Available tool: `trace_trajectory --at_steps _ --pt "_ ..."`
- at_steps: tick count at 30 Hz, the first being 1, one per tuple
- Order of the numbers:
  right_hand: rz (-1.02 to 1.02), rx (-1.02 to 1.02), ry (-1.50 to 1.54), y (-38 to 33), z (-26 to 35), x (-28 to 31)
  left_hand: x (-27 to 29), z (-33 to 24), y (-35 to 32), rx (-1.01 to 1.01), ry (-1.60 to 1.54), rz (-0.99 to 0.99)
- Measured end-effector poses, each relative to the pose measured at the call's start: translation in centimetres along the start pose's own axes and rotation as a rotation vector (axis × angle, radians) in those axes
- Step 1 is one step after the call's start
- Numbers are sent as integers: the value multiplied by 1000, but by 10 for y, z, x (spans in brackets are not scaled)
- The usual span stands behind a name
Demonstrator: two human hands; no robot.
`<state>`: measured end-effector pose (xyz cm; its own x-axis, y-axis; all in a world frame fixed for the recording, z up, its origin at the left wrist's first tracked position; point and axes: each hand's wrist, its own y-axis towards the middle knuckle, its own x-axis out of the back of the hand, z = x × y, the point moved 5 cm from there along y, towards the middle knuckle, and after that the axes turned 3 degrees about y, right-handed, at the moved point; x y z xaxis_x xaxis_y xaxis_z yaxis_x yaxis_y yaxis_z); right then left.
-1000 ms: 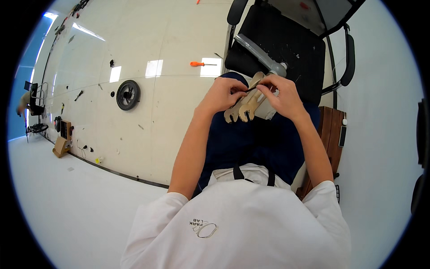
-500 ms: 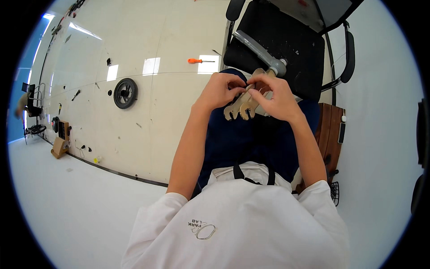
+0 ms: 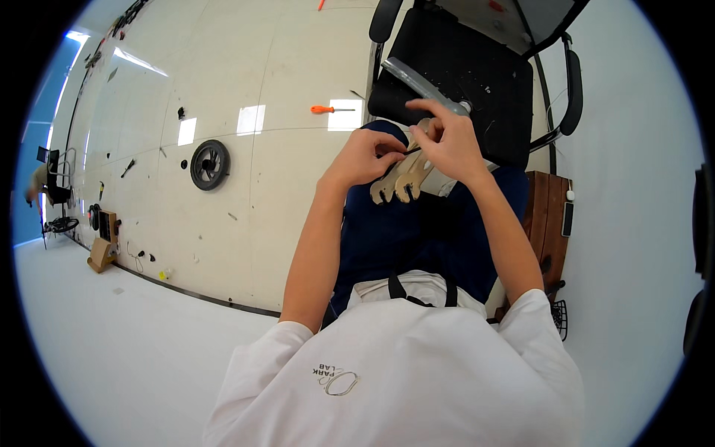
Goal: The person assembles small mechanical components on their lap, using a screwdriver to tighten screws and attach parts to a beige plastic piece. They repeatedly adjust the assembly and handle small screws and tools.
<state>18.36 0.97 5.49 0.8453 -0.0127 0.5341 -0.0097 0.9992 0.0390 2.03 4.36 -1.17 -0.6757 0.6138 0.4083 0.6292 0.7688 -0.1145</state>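
Observation:
A beige two-legged fork [image 3: 408, 181] lies across my dark blue trousers, its slotted ends toward me. Its far end is partly hidden behind my right hand, near a grey metal tube [image 3: 417, 77] resting on the black chair seat [image 3: 491, 112]. With thumb and fingers pinched, my left hand [image 3: 365, 157] holds a thin black strip [image 3: 412, 151] beside the fork legs. My right hand [image 3: 451, 145] hovers over the fork, index finger stretched out and thumb apart from it. The other fingers are curled and partly hidden.
An orange-handled screwdriver [image 3: 322, 109] and a black wheel [image 3: 210, 165] lie on the tiled floor to the left, among small scattered parts. A brown wooden box [image 3: 546, 216] stands at my right. Far left are an open cardboard box [image 3: 102, 254] and another person [image 3: 37, 182].
My right hand has lifted off its pinch near the left fingertips, and its index finger now stretches away. The left hand stays pinched at the fork. The view has shifted slightly.

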Motion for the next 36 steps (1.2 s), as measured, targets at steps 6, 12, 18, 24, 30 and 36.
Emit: trace_trajectory --at_steps 6,12,18,24,30,36 --pt "-3 -365 385 -17 -32 -3 -11 -15 -4 -88 2 -58" --pt "97 71 49 -21 -11 13 -5 -13 0 -93 -22 -71" --pt "128 204 -193 -23 -5 20 -10 -12 -4 -65 22 -29" --pt "114 64 -12 -19 2 13 -5 -8 -4 -52 -30 -61" --pt "-28 -117 31 -38 9 -5 -8 -11 -5 -86 -16 -57" --pt "141 65 104 -22 -4 19 -5 -13 3 -36 -38 -57"
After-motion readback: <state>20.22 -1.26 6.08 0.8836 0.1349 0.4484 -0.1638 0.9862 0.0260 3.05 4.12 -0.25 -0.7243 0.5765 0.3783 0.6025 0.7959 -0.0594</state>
